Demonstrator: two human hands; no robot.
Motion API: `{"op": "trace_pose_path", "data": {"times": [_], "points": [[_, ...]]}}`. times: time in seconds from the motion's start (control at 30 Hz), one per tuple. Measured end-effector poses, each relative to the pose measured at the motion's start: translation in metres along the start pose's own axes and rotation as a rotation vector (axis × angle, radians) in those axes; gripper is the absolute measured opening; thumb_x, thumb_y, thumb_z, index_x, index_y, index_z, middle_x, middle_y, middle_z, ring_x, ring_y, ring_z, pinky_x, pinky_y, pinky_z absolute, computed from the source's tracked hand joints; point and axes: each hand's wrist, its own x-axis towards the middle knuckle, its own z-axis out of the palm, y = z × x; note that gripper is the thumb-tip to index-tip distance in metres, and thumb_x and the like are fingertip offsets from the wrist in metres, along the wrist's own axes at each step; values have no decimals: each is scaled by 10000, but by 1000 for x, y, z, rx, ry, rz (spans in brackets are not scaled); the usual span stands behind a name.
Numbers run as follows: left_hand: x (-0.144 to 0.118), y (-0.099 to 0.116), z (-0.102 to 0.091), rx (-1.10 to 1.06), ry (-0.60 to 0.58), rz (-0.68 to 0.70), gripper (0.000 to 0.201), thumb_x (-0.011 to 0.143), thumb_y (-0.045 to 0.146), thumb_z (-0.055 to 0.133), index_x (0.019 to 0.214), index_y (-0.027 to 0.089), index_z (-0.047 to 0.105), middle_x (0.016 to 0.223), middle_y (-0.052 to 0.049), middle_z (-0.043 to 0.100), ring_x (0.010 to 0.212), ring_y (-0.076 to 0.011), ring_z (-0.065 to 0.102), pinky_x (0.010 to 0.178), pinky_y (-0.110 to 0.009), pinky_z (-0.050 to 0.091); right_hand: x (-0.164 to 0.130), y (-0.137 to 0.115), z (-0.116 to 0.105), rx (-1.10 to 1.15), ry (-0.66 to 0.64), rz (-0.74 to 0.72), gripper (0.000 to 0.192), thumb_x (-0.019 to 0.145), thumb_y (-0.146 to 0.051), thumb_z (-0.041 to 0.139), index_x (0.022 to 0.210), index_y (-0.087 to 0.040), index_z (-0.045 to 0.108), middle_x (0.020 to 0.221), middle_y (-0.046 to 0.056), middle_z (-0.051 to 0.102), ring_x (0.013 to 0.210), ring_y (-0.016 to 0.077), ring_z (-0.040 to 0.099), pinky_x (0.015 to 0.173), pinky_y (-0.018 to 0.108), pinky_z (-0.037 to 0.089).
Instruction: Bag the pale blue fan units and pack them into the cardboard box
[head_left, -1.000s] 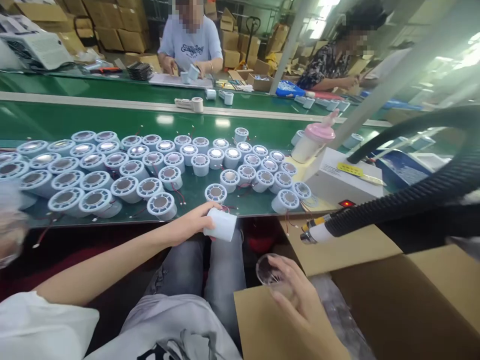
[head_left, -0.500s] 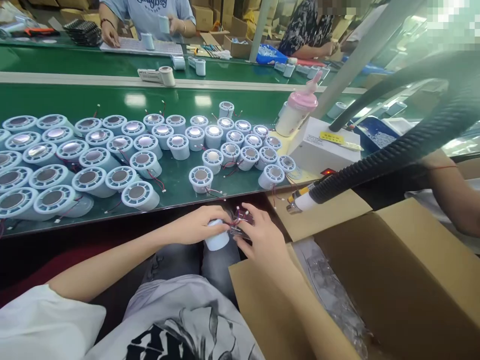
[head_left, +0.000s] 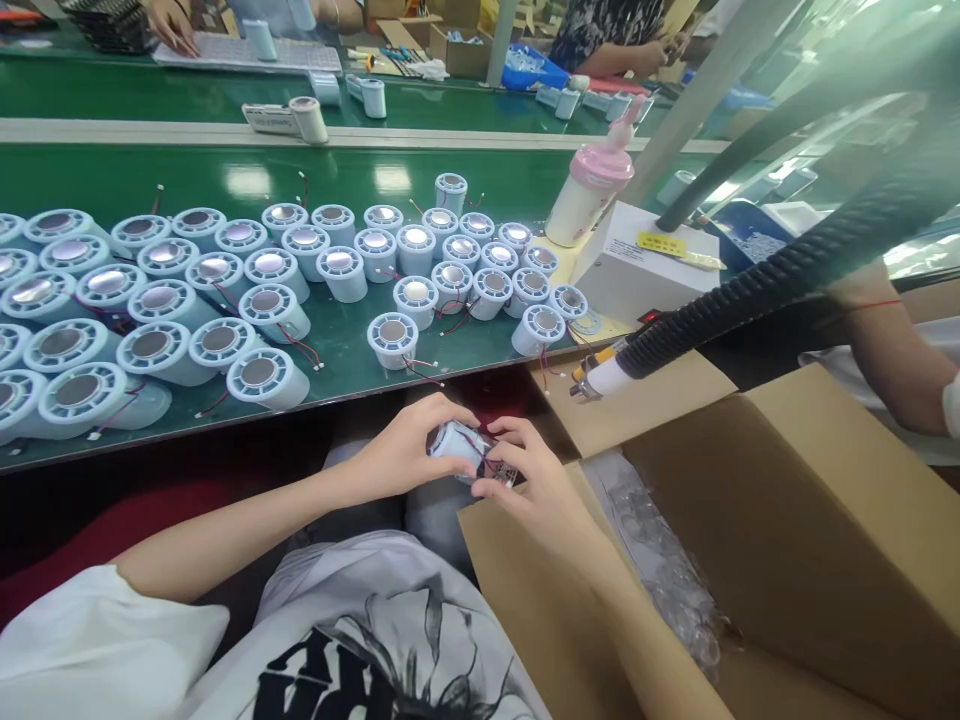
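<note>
Your left hand grips the pale housing above your lap, below the desk edge; your right hand, which just left the carton, now pinches a clear lens against it

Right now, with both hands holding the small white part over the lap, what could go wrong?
1. The white part is held in the air between the left hand and right hand, not over the green belt; if it slips, it may fall to the lap or floor.
2. Thin red wires run under the fingers; a pull could strain them.
3. The open cardboard box sits close by the right wrist and may crowd it.
</note>
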Motion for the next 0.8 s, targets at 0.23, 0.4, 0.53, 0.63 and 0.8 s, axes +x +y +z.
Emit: {"op": "trace_pose_path", "data": {"times": [0.23,0.4,0.53,0.63,0.8], "points": [[3,-20,2,-61,-146,102,680,558,401,838,1190,275,620,1314,-115,488,1222,-303,471,1009,-440,409,-4,3,-7,499,120,266,292,786,-362,647,554,-185,637,944,82,640,892,207,621,687,296,533],[2,-16,5,-420,-281,-21,695,672,304,777,1308,247,504,1269,-107,585,1112,-244,591,923,-375,499,-5,12,-11,802,115,313,270,725,-460,713,682,-193,702,1104,97,669,1017,278,643,695,365,586],[-1,-13,9,-644,-219,-130,639,702,263,763,1286,246,506,1344,-102,535,1123,-218,588,940,-360,494,-14,11,-13,412,55,4,342,711,-302,761,1045,-262,695,1307,78,582,1211,277,543,947,415,515],[-4,-10,7,-686,-254,-148,635,721,269,748,1303,265,495,1364,-106,517,1104,-222,596,881,-343,520,-21,8,-12,139,85,-93,314,768,-227,704,1077,-265,666,1305,71,588,1185,254,570,972,395,500],[-6,-5,0,-531,-313,-61,737,703,237,762,1368,275,447,1361,-105,523,1147,-238,578,925,-333,499,-26,7,-12,290,65,-20,391,729,-279,752,1090,-237,608,1245,90,624,1089,253,629,877,375,566]]}}
